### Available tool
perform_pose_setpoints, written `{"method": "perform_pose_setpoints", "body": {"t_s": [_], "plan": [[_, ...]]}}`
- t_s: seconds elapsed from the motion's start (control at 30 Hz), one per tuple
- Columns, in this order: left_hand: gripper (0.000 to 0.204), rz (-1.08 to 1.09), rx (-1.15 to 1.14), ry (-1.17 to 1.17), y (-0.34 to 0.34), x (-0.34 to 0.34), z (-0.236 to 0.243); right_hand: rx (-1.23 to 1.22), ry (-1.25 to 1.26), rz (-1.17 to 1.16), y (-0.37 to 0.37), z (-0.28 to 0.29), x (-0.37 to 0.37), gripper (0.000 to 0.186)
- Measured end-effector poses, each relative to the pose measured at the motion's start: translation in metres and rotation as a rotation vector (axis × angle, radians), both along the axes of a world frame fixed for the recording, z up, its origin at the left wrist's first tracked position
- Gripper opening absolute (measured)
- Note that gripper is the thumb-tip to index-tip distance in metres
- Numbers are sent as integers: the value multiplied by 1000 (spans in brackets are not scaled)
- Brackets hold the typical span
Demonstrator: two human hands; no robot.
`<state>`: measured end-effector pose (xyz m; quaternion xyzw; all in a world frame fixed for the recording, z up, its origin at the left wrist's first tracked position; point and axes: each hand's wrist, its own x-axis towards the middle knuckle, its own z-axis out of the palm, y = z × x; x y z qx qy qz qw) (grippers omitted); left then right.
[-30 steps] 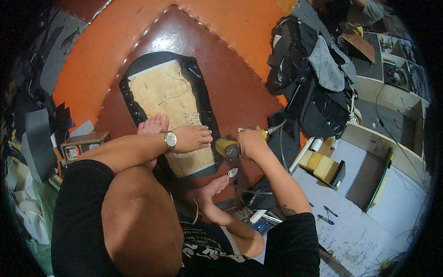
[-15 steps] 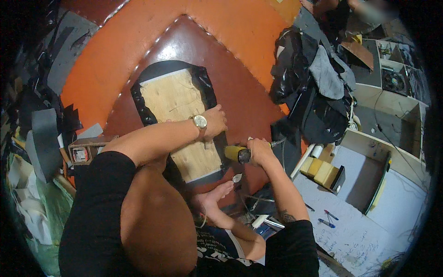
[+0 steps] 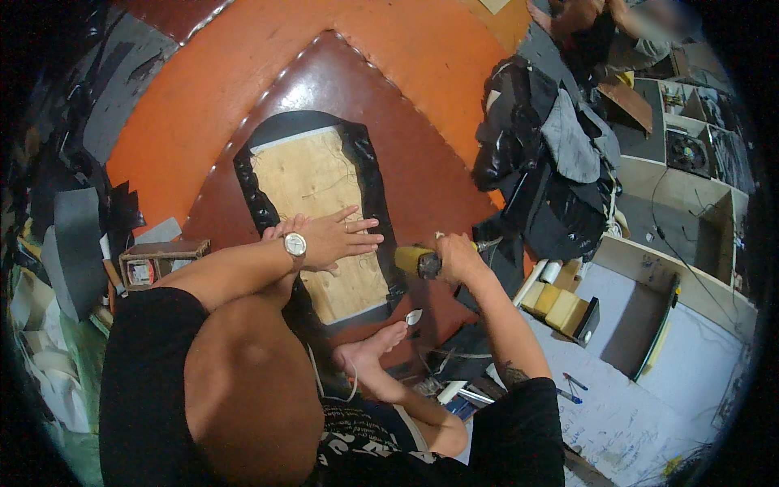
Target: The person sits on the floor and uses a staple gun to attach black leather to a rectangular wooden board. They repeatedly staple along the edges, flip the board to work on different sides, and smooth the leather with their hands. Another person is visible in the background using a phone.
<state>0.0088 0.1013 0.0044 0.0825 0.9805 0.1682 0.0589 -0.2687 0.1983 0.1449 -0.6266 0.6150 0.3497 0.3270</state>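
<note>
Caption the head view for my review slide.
Left hand spread over a black-edged wooden panel, right hand gripping a yellow-and-black tool beside it.

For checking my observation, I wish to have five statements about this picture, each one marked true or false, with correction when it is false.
1. The right hand grips a yellow-and-black tool. True.
2. The left hand is clenched into a fist. False: its fingers are stretched out over the wooden panel.
3. The watch has a square dial. False: its dial is round.
4. Black material borders the panel. True.
5. Every pen is orange. False: blue shows.
</note>
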Motion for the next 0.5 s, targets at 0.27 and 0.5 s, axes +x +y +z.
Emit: {"method": "perform_pose_setpoints", "body": {"t_s": [0.27,0.5], "plan": [[91,-7,38,65,-3,9,1,-47,-44,-11,-22,-9,5,59],[78,25,-7,262,-7,8,0,-206,-119,-165,-20,-13,-8,59]]}}
